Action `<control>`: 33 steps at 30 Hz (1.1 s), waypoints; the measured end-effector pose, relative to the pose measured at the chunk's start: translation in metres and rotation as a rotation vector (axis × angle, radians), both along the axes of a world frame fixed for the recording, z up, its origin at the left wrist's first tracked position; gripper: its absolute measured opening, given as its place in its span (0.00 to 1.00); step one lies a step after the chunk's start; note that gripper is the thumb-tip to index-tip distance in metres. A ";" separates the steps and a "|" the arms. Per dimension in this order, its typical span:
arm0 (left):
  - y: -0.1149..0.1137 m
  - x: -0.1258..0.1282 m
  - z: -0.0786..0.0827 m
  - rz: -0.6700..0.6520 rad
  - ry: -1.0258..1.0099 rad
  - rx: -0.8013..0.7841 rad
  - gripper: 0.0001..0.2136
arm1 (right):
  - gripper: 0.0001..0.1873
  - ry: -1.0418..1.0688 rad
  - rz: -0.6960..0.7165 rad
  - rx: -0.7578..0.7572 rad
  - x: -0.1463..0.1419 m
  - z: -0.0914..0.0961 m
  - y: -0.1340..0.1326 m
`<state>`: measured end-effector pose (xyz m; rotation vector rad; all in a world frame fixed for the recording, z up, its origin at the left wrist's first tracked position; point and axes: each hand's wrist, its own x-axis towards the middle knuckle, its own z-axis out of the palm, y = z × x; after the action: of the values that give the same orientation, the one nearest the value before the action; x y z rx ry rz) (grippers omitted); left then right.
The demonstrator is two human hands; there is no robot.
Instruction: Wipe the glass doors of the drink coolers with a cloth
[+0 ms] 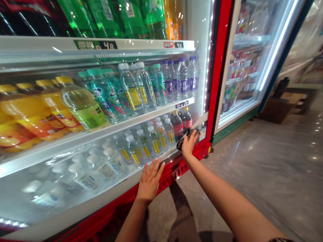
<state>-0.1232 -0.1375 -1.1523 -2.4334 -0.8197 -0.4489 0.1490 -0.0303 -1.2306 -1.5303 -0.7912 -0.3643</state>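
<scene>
My left hand [150, 179] lies flat, fingers stretched out, against the lower rim of the open drinks cooler [174, 169], just below the bottom shelf of clear water bottles [133, 148]. My right hand [189, 144] reaches further right and curls around a dark object [181, 144] at the right end of that bottom shelf, beside two dark red-labelled bottles [182, 122]. What the dark object is cannot be made out.
Shelves above hold yellow juice bottles [37, 114], water bottles [141, 87] and green soda bottles [121, 16]. The red-framed glass door [227, 67] stands open to the right, over a grey polished floor [264, 161]. A brown box [275, 107] sits at the far right.
</scene>
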 end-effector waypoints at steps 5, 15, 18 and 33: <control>0.003 0.012 0.002 0.005 -0.017 0.000 0.37 | 0.42 0.082 0.021 -0.068 0.021 -0.019 -0.013; 0.015 0.033 -0.013 -0.001 0.025 -0.027 0.36 | 0.40 0.257 0.117 -0.228 0.073 -0.002 -0.015; 0.022 0.030 -0.020 0.024 0.041 -0.040 0.36 | 0.42 0.326 0.145 -0.266 0.086 -0.006 -0.022; 0.025 0.031 -0.021 0.003 -0.073 -0.063 0.34 | 0.43 0.506 0.108 -0.212 0.126 -0.009 -0.013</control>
<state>-0.0924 -0.1125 -1.1738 -2.4861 -0.8809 -0.5201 0.2754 -0.0431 -1.2395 -1.6716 -0.5167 0.1922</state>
